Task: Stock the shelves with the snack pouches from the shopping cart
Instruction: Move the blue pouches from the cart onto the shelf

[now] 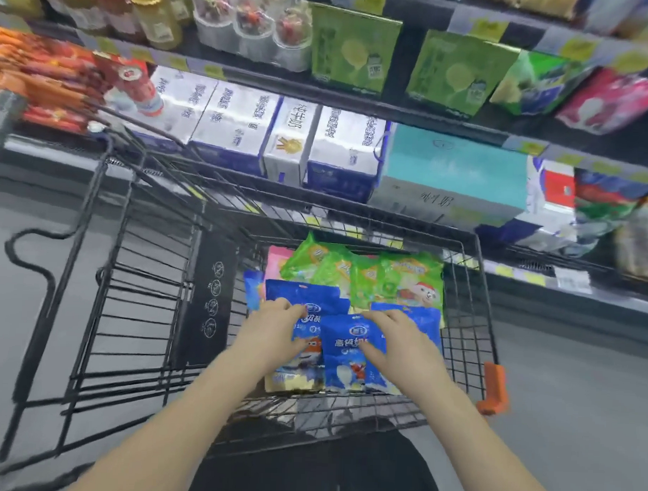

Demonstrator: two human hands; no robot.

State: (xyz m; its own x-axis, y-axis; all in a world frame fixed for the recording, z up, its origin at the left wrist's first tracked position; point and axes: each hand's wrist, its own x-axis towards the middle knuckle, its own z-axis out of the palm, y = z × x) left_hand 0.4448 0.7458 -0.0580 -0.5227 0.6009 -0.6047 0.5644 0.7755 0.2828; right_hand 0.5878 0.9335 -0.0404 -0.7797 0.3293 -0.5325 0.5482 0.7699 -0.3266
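Two grips within cart walls (463, 334): left hand (275, 328) holds rear blue pouch (306, 294), right hand (400, 343) front blue pouch (343, 343).

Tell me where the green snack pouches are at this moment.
In the head view, the green snack pouches lie in the shopping cart toward its shelf-side end, just beyond the blue pouches, with a pink pouch at their left.

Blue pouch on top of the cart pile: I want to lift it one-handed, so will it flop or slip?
Probably floppy: the blue pouch is thin film, creased across its face. Likely light for its size, since it looks puffed rather than packed. The glossy film could be slippery, so pinching an edge seems safer.
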